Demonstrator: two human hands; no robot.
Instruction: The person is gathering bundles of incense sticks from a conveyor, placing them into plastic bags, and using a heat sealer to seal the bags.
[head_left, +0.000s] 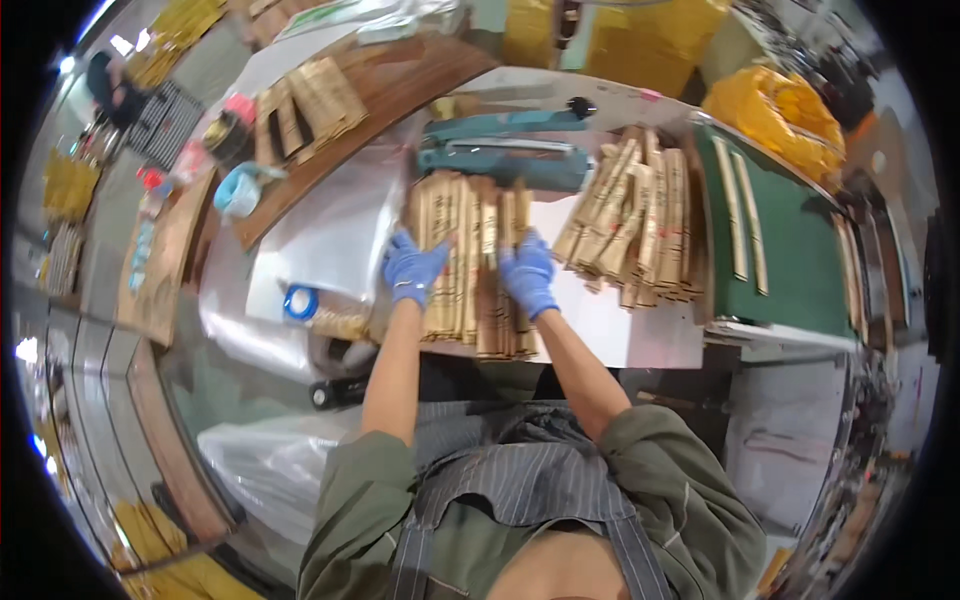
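Observation:
Both hands wear blue gloves. My left hand [413,270] rests on the left side of a row of long brown-and-gold paper sleeves [470,265] lying side by side on the white table [600,325]. My right hand [528,275] presses on the right side of the same row. The far ends of the sleeves reach up to a teal heat sealer [505,150]. A second, looser heap of the same sleeves [635,220] lies to the right of my right hand.
A green tray [790,240] with two sleeves stands at the right. Behind it sits a yellow bag [775,110]. Left of the sleeves lie a blue tape roll [299,302], clear plastic sheets, and a wooden board [380,95] carrying more sleeves.

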